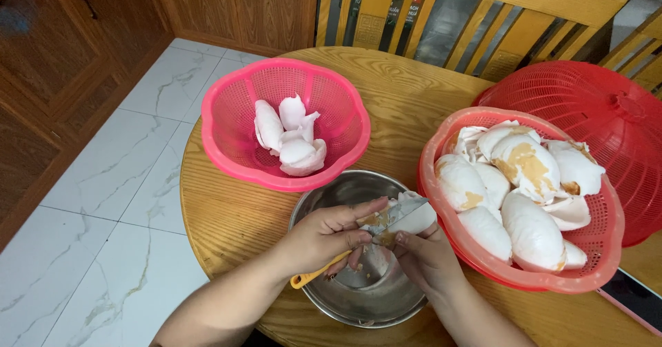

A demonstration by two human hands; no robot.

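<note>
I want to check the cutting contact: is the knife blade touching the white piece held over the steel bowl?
Touching. The head view shows the knife blade lying flat against the white piece, with no gap.

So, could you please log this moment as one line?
left hand: holds knife | right hand: holds white piece | over steel bowl | pink basket: peeled pieces
</note>
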